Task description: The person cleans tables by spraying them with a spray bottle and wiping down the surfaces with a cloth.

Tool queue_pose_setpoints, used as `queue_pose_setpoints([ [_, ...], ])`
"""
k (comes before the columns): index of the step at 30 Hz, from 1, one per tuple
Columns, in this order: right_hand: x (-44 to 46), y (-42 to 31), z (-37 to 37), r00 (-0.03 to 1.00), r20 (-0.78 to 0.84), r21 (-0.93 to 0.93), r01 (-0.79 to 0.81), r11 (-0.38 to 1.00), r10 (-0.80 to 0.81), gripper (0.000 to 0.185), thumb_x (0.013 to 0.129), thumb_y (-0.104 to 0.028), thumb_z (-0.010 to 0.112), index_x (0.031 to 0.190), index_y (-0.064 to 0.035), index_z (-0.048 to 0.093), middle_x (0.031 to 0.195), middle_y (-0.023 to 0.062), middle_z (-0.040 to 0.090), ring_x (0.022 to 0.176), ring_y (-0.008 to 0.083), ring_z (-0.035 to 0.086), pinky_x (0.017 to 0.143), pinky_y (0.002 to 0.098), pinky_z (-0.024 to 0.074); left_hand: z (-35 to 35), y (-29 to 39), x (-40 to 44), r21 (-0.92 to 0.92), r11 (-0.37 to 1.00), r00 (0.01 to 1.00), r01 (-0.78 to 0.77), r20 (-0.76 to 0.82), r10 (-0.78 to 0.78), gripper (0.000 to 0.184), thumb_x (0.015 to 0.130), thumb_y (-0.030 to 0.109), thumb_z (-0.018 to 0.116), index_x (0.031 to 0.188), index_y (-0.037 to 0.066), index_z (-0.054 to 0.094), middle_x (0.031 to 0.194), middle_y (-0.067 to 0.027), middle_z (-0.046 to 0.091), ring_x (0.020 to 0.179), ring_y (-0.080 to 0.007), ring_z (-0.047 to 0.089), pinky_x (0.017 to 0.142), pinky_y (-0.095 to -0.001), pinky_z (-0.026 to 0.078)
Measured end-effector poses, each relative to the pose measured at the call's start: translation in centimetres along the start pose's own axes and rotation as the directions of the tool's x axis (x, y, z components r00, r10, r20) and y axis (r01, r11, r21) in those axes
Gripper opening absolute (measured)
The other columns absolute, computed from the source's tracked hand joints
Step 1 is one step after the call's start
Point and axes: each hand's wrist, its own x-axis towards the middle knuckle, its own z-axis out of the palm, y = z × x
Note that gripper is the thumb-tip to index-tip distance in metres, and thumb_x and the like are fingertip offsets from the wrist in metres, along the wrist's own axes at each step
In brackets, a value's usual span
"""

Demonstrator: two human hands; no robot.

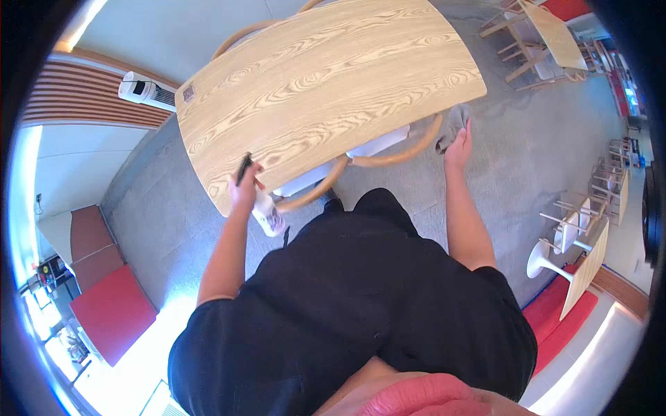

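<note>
My left hand [243, 191] grips a spray bottle [269, 216] by its neck, near the front left edge of the wooden table [333, 76]. The bottle has a black trigger head and a white body with a dark print, and it hangs tilted below my fingers. Off the table's right end, over the floor, my right hand [458, 151] is closed on a grey cloth [458, 118]. Part of the cloth hangs beside the fingers.
Chairs with curved wooden backs [409, 154] are tucked along the near side of the table. A small square code sticker [189, 93] marks its left end. A white tower unit [142, 90] stands behind. Other tables [555, 31] and a red bench [114, 312] line the room.
</note>
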Motion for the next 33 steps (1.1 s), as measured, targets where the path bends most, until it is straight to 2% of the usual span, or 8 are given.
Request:
queue_pose_setpoints([
  [5,12.4,8.7,10.8,0.932,0.333,-0.405,0.281,0.87,-0.146,0.053,0.11,-0.031,0.036,0.159,-0.0118,0.04,0.168,0.018,0.029,0.156,0.04,0.022,0.126,0.0512,0.0215,3.7,-1.0,-0.6,-0.208,0.974,0.996,0.087,-0.017,-0.093,0.034,0.095,0.035,0.062,0.093,0.002,0.072,0.072,-0.0079,0.063,0.055,-0.0167,0.06,0.057,-0.0326,0.047],
  [7,14.8,8.2,15.9,0.857,0.509,-0.811,0.448,0.376,0.079,0.059,0.108,-0.044,0.035,0.164,-0.0259,0.03,0.173,0.0135,0.016,0.158,0.042,0.012,0.125,0.0628,0.0127,3.2,-2.2,-0.9,-0.355,0.919,0.984,0.173,0.022,-0.177,0.031,0.101,0.032,0.056,0.104,0.006,0.072,0.069,-0.0036,0.058,0.061,-0.0146,0.059,0.062,-0.0314,0.049],
  [14,22.2,0.4,34.1,0.856,0.512,-0.613,0.425,0.666,-0.075,0.081,0.096,-0.073,0.043,0.163,-0.0284,0.032,0.173,0.0124,0.018,0.156,0.0482,0.012,0.12,0.0727,0.0038,1.1,-5.1,-6.6,-0.397,0.892,0.821,0.218,-0.419,-0.387,0.031,0.104,0.037,0.056,0.117,0.011,0.067,0.113,-0.0038,0.066,0.066,-0.0144,0.059,0.067,-0.0329,0.051],
  [19,2.1,-5.3,40.1,0.301,0.829,0.025,0.821,0.571,-0.47,0.055,0.105,-0.038,0.043,0.156,-0.0178,0.043,0.163,0.0116,0.04,0.155,0.0366,0.028,0.124,0.0641,0.0162,4.2,-5.6,-7.4,-0.272,0.923,0.761,0.273,-0.526,-0.38,0.028,0.102,0.035,0.059,0.111,0.01,0.069,0.106,-0.0031,0.068,0.066,-0.0117,0.057,0.068,-0.0301,0.047],
  [21,-10.7,-2.9,40.5,-0.006,0.92,0.362,0.395,0.845,-0.392,0.051,0.107,-0.034,0.034,0.154,-0.0186,0.044,0.163,0.009,0.041,0.155,0.0283,0.028,0.127,0.0567,0.0153,5.2,-5.9,-7.6,-0.273,0.906,0.758,0.325,-0.498,-0.422,0.029,0.103,0.034,0.058,0.112,0.009,0.069,0.107,-0.0035,0.067,0.068,-0.0126,0.058,0.069,-0.0309,0.048],
  [23,-11.3,-2.8,34.1,-0.172,0.8,0.497,0.728,0.473,-0.575,0.051,0.105,-0.031,0.042,0.153,-0.014,0.045,0.165,0.0079,0.039,0.156,0.0246,0.026,0.129,0.0481,0.0158,7.0,-5.4,-7.4,-0.265,0.918,0.781,0.296,-0.485,-0.393,0.029,0.103,0.034,0.058,0.113,0.009,0.068,0.106,-0.0038,0.067,0.069,-0.0136,0.059,0.069,-0.0315,0.049],
  [28,3.8,1.9,28.2,0.265,0.879,0.206,0.537,0.818,-0.396,0.059,0.093,-0.021,0.056,0.151,-0.0074,0.05,0.164,0.0121,0.04,0.153,0.0309,0.034,0.127,0.0474,0.023,9.8,-5.6,-8.1,-0.368,0.864,0.728,0.344,-0.477,-0.493,0.027,0.103,0.032,0.058,0.115,0.01,0.067,0.112,-0.0055,0.067,0.076,-0.0188,0.063,0.074,-0.0369,0.054],
  [33,30.8,12.8,15.3,0.783,0.556,-0.619,0.614,0.491,-0.279,0.059,0.102,-0.03,0.051,0.156,-0.0091,0.042,0.166,0.0151,0.035,0.153,0.0347,0.031,0.122,0.0539,0.0288,9.2,-8.6,-7.9,-0.451,0.803,0.609,0.39,-0.528,-0.592,0.03,0.098,0.034,0.065,0.116,0.011,0.066,0.115,-0.0065,0.066,0.077,-0.0226,0.064,0.073,-0.0382,0.054],
])
